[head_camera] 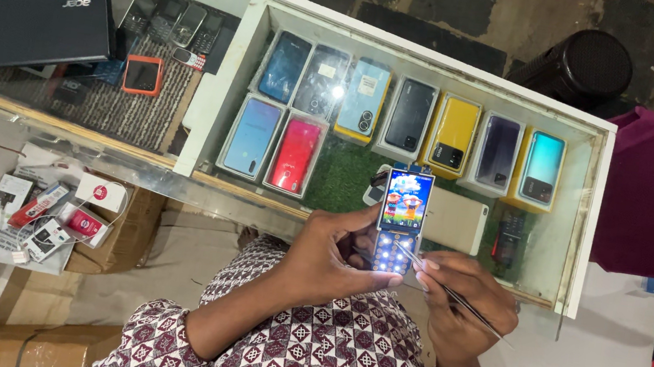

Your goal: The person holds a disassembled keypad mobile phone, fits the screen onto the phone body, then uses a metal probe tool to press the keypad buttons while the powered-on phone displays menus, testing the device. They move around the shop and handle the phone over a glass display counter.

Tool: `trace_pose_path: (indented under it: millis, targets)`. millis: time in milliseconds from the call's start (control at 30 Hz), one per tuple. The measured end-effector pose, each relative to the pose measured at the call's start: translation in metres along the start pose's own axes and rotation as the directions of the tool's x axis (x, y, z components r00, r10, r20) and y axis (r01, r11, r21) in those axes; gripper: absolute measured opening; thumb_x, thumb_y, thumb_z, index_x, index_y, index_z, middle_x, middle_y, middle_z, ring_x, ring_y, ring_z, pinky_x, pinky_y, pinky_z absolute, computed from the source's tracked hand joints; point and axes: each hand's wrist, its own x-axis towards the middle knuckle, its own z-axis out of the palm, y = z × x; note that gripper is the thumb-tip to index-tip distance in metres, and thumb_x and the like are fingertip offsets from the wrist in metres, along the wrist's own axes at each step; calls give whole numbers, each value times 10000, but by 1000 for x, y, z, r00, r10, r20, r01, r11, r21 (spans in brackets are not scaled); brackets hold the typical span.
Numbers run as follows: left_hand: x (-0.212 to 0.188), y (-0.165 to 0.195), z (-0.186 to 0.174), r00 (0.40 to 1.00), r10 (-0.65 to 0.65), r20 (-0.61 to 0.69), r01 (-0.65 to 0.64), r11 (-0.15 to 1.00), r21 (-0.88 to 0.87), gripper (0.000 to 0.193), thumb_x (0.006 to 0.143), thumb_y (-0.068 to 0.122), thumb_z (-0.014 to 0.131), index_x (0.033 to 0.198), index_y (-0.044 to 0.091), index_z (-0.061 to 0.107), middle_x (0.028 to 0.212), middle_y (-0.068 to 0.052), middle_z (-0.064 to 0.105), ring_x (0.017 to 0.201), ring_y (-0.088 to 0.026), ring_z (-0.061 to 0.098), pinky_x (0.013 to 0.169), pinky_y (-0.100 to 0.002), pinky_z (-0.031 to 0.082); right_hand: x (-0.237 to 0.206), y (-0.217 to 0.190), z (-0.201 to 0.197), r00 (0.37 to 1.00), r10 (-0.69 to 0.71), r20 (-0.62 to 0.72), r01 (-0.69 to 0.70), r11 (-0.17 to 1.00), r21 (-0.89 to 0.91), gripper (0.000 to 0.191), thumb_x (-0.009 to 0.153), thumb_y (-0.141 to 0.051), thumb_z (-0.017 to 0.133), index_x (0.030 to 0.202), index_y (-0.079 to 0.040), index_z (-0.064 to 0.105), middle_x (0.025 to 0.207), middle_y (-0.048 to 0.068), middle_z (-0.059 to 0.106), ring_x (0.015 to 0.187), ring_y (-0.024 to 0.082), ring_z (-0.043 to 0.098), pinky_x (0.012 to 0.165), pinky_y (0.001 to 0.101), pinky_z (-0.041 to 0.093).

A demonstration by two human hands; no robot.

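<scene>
My left hand (pixel 334 256) grips a small keypad phone (pixel 402 219) held upright, its colour screen lit and its keypad glowing white. My right hand (pixel 463 298) pinches thin metal tweezers (pixel 448 290), whose tip touches the lit keypad area on the phone's right side. Both hands hover just above the glass top of a display counter (pixel 435 63). The patterned sleeves of my shirt (pixel 305 349) fill the bottom of the view.
Under the glass lie several boxed smartphones (pixel 363 100) on green turf. A closed black laptop (pixel 27 1) rests on the counter at left, with old handsets (pixel 171 24) beneath it. Small accessory packets (pixel 53 215) and cardboard boxes (pixel 119 228) sit lower left. A purple cloth (pixel 653 201) lies right.
</scene>
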Motion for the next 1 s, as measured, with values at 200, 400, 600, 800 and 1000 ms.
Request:
trace_pose_path:
  millis: [200, 400, 600, 800, 1000]
  targets:
    - [-1, -1, 0, 1000, 0, -3, 0, 1000, 0, 779, 791, 72, 877, 1495, 43, 545, 908, 52, 733, 743, 45, 544, 620, -134, 461, -3, 2, 0, 1000, 24, -17, -23, 998, 55, 120, 864, 23, 787, 961, 55, 725, 947, 182, 742, 889, 244, 755, 781, 289, 615]
    - [0, -2, 0, 1000, 25, -4, -25, 1000, -3, 745, 798, 70, 879, 1471, 39, 560, 937, 62, 733, 770, 53, 560, 634, -131, 474, -5, 6, 0, 1000, 7, -31, -4, 996, 92, 113, 878, 19, 779, 965, 60, 720, 940, 179, 734, 837, 239, 745, 771, 290, 609]
    - [-1, 0, 0, 1000, -4, -8, 4, 1000, 6, 666, 792, 74, 883, 1402, 43, 614, 896, 64, 727, 733, 51, 538, 606, -133, 453, -4, 5, 1, 998, -27, -53, 31, 996, 83, 136, 852, 33, 790, 951, 72, 707, 915, 177, 724, 802, 230, 729, 716, 282, 595]
    - [1, 3, 0, 1000, -1, -7, 1, 1000, -9, 637, 801, 75, 878, 1383, 46, 622, 902, 65, 722, 747, 51, 546, 615, -133, 460, -1, 3, 0, 996, -46, -75, 48, 998, 32, 146, 829, 46, 796, 932, 78, 699, 897, 177, 706, 810, 233, 705, 668, 269, 574]
    - [2, 5, 1, 1000, 9, -13, -9, 1000, 1, 627, 800, 81, 882, 1372, 36, 629, 906, 58, 723, 750, 44, 548, 619, -136, 458, 0, 2, -4, 995, -60, -77, 60, 998, -4, 129, 852, 42, 789, 942, 74, 702, 908, 166, 711, 775, 219, 711, 685, 269, 573]
